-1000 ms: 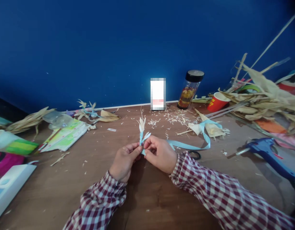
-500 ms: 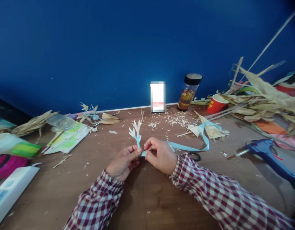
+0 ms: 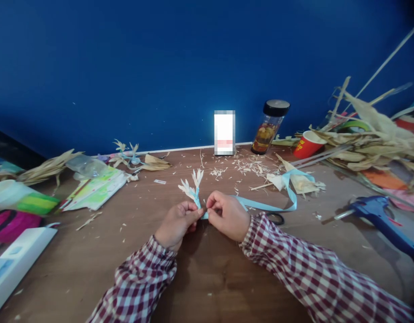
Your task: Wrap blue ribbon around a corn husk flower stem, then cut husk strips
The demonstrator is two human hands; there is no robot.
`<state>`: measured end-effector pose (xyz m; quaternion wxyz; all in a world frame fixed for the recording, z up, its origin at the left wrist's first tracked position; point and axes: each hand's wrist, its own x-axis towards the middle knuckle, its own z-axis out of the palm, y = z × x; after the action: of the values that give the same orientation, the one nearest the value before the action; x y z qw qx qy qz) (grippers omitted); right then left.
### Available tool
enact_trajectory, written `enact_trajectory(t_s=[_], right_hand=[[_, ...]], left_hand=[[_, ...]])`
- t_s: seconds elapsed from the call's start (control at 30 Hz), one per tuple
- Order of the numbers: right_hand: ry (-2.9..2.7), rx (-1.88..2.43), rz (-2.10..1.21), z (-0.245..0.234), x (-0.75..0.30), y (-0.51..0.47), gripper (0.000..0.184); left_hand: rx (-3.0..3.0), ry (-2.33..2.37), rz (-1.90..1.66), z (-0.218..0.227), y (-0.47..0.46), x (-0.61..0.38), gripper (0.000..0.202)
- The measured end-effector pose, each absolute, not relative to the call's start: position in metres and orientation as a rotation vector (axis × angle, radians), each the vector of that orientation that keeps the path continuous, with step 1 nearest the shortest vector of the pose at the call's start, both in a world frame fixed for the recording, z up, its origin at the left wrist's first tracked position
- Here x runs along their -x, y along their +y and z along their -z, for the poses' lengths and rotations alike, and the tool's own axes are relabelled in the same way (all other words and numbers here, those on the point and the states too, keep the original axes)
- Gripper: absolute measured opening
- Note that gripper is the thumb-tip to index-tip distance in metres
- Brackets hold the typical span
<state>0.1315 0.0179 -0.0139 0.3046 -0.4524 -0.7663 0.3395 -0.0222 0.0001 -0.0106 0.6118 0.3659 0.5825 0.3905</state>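
Observation:
My left hand (image 3: pixel 180 220) pinches the lower end of a small corn-husk flower (image 3: pixel 192 187), its pale petals pointing up and its stem wrapped in light blue. Close beside it, my right hand (image 3: pixel 229 216) is closed on a light blue ribbon (image 3: pixel 268 205). A short stretch of that ribbon spans the gap between the two hands at the stem. From behind my right hand the rest of the ribbon trails right over the table and loops up toward a piece of husk (image 3: pixel 303 181). My fingers partly hide the stem's lower end.
A blue glue gun (image 3: pixel 378 215) lies at the right, near a black ring (image 3: pixel 275 218). Behind stand a lidded glass bottle (image 3: pixel 268 128), a bright blurred rectangle (image 3: pixel 224 133) and a tilted red cup (image 3: pixel 308 144). Husks (image 3: pixel 372 139) heap at right; a white box (image 3: pixel 21 260) sits left.
The flower has turned slightly, its petals now spreading wider apart. Both hands stay close together with the ribbon between them. The whole view has shifted a little.

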Motion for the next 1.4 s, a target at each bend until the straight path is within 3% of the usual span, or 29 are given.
enact_trajectory(t_s=[0.43, 0.7, 0.87, 1.4], right_hand=[[-2.112, 1.238, -0.865, 0.019, -0.134, 0.023, 0.011], [-1.989, 1.246, -1.117, 0.016, -0.133, 0.025, 0.007], [-1.892, 1.212, -1.4, 0.015, -0.134, 0.027, 0.015], [-2.079, 1.157, -1.35, 0.01, -0.144, 0.035, 0.018]], left_hand=[[-1.055, 1.353, -0.845, 0.016, 0.0, 0.024, 0.024], [-0.97, 1.399, -0.965, 0.011, -0.001, 0.021, 0.026], [-0.925, 1.362, -1.018, 0.006, -0.002, 0.019, 0.029], [-0.912, 1.373, -1.064, 0.01, 0.002, 0.024, 0.028]])
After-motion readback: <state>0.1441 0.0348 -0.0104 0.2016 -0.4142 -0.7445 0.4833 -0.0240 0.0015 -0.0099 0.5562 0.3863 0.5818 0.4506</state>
